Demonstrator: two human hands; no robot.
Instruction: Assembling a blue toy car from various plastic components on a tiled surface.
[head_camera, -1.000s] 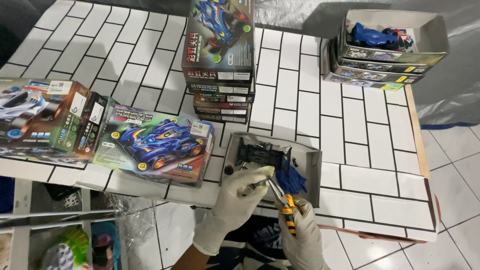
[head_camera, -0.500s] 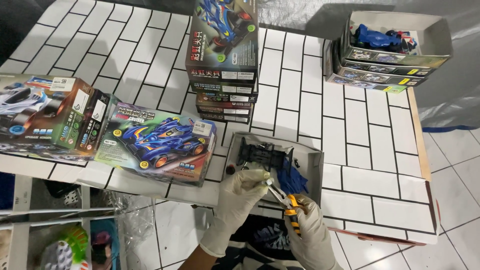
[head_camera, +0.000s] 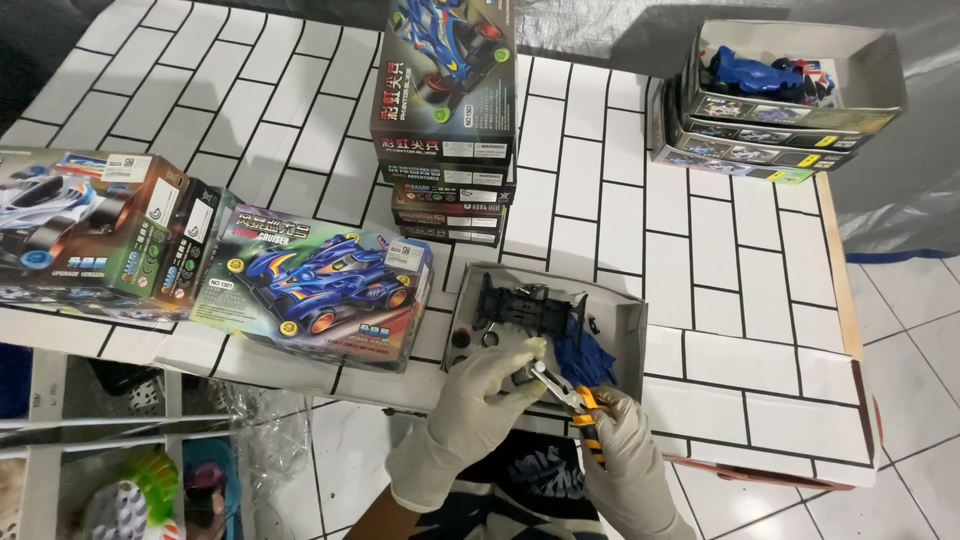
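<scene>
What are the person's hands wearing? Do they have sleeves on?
Both hands wear thin, whitish, stretchy gloves. The left hand has its glove cuff bunched and wrinkled at the wrist, with bare forearm below it and no sleeve showing. The right hand has the same kind of glove; its wrist runs out of the picture.

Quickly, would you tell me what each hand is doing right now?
Left hand: closed, pinching a small part.
Right hand: closed around the pliers.

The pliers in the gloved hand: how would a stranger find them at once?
Start at the white brick-patterned table and go to the open grey tray at its near edge. Just below it, the right hand holds small pliers; only they have orange-and-black striped handles.
</scene>
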